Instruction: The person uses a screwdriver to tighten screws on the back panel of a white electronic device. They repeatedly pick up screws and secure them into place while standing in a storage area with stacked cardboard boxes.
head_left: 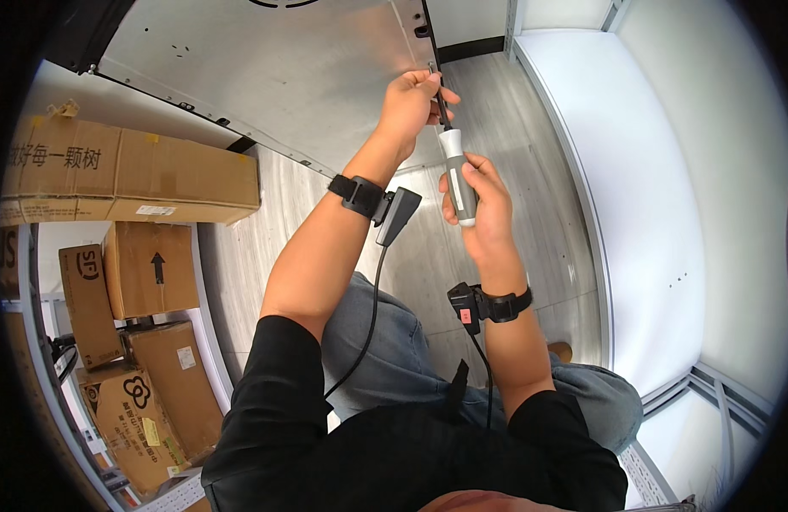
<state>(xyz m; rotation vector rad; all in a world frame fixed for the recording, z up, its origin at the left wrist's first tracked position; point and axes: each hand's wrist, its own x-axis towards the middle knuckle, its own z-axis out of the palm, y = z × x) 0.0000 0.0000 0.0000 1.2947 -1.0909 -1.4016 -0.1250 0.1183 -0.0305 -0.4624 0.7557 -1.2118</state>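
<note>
My right hand [486, 198] is wrapped around the grey-and-white handle of a screwdriver [462, 183]. The dark shaft points up and slightly left, toward the edge of a large silver metal panel [308, 77]. At that edge, my left hand [412, 107] has its thumb and fingers closed about the front part of the shaft. A small screw-like piece [430, 66] shows just past the fingertips, at the panel's edge. The left fingers partly hide the screwdriver's tip, so I cannot tell whether it sits in a screw.
A long cardboard box [185, 175] lies to the left. Below it, a shelf rack holds several brown boxes [155, 269]. Along the right runs a white shelf [573, 128] with a grey metal frame. Cables hang from the devices strapped to both wrists, including the left wrist device [398, 215].
</note>
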